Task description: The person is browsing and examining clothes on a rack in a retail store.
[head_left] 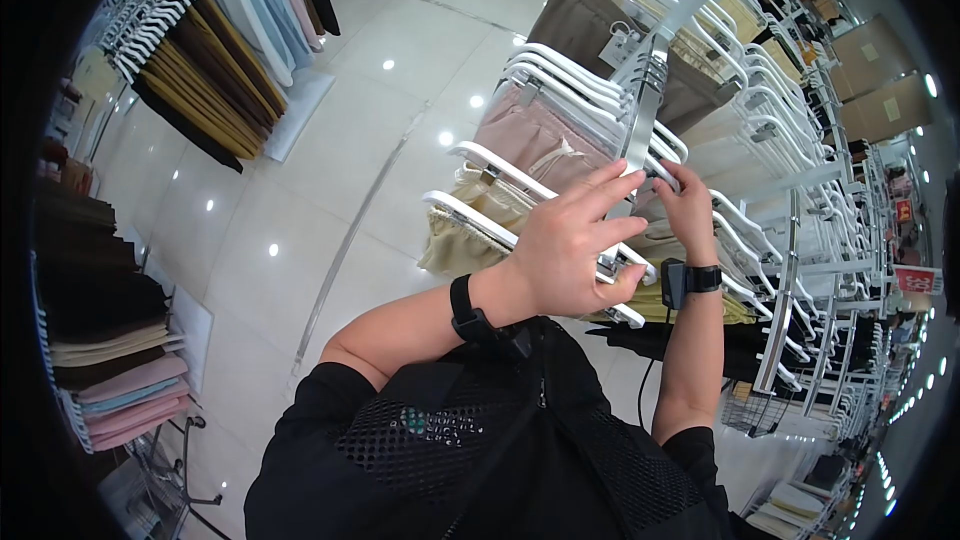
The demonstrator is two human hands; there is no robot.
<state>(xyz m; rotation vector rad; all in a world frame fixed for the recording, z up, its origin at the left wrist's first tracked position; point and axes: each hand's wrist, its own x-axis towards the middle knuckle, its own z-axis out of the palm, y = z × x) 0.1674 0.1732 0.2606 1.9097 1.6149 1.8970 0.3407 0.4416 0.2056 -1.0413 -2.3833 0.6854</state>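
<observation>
My left hand [575, 245] reaches over the front of a metal display rail [645, 105], its fingers spread and the thumb apart, fingertips right at the rail. Below it, white hangers [475, 210] carry pale yellow trousers [455, 240]. Beyond them hang pink drawstring trousers [550, 140]. My right hand [687, 208] is on the other side of the rail, thumb and fingers closed round the end of a white hanger [665, 172]. The garment under that hanger is mostly hidden by my hands.
Brown-grey trousers [575, 25] hang farther along the rail. More white hangers [780, 140] crowd the racks to the right, near a wire basket [750, 410] and cardboard boxes [885, 115]. To the left stand racks of mustard and brown trousers [215, 70] and folded dark garments [90, 270].
</observation>
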